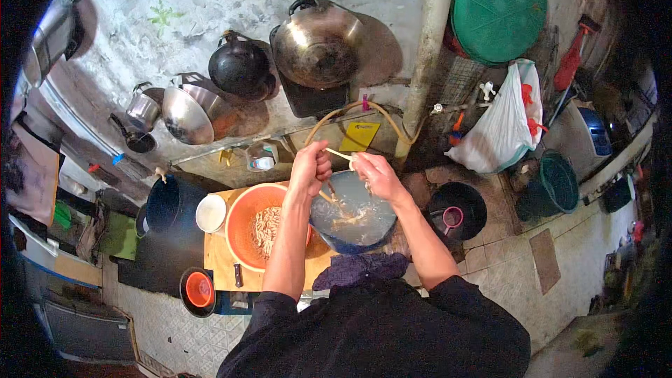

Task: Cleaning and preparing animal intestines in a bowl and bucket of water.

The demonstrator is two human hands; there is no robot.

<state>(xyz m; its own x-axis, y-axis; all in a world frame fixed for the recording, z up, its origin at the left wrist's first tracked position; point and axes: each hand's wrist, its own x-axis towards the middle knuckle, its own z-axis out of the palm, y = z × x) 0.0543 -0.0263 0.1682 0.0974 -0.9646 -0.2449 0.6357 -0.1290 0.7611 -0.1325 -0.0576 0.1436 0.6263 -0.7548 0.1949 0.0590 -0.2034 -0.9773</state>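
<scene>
My left hand [312, 167] and my right hand [377, 173] are raised over a blue basin [357, 245] of cloudy water. A thin pale strand [338, 154] is stretched between them, each hand closed on one end. What it is made of is too small to tell. A tan hose [336, 111] loops behind my left hand, and a stretch of hose shows again at the water, which is churning. To the left stands an orange plastic basket [240, 231] holding a heap of pale, wrinkled pieces [266, 231]; my left forearm hides its right part.
A knife [238, 275] and a white bowl [211, 213] rest on the wooden board [214, 257] left of the basin. A black tub [467, 207] with a pink-rimmed dipper [453, 217] stands right. Woks [320, 44] hang ahead, beside a pipe [428, 58]. A white plastic bag [488, 134] hangs right.
</scene>
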